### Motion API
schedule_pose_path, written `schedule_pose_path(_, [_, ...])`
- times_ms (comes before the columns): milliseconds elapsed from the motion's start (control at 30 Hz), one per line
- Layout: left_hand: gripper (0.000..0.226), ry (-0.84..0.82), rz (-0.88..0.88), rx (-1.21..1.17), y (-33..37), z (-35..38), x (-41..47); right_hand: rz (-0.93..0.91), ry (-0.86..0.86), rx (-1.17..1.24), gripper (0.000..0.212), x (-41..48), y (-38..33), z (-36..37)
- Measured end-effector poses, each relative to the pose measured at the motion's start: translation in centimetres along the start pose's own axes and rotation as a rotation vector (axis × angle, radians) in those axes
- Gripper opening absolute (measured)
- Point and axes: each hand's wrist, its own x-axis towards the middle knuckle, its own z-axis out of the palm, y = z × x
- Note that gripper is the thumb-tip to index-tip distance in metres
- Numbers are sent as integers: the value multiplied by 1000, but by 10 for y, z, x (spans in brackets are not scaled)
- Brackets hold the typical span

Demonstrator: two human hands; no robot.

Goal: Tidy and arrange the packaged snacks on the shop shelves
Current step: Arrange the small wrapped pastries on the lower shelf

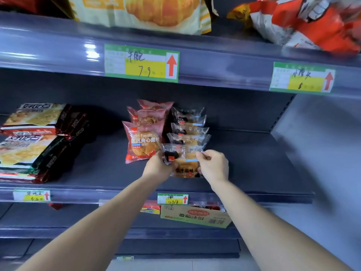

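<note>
Clear bun pack (183, 161) at front of its row, left hand (159, 166) and right hand (213, 166) pinching its edges. Red packs (143, 140) at 9 o'clock look lined up; bags (304, 24) at 1 o'clock look messy, likely left to do.

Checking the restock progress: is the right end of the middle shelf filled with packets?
No: the middle shelf is bare right of the clear bread packets, where both hands hold the front packet.

Both my arms bare, stretched forward and up, converging toward far centre. Left hand (158, 166) palm turned right, fingers (168, 161) curled shut in grip. Right hand (213, 165) just beside, fingers pinched at top. Hands near, not touching.
</note>
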Motion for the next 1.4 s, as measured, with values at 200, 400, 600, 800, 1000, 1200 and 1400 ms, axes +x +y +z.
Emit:
schedule_pose_path(200, [65,-30,6,-145,-14,16,22,96,81,81,13,23,18,19])
schedule_pose_path(400, [46,-40,76,29,-13,16,30,128,47,128,9,27,25,23])
schedule_pose_path(600, [42,-99,72,193,-6,17,36,142,-87,48,29,25,26,18])
schedule_pose_path(800, [51,-38,61,200,2,10,20,120,-97,17,23,14,19,1])
schedule_pose_path(1000, [47,-86,58,305,19,-15,-13,94,-107,-87,26,-6,-8,-33])
schedule_pose_path(1200, [79,-213,26,212,25,-24,-34,126,-228,-182,28,-37,-33,-49])
schedule_pose_path(1400, [96,-277,10,51,9,-19,-25,287,-320,-91,50,-39,-20,-41])
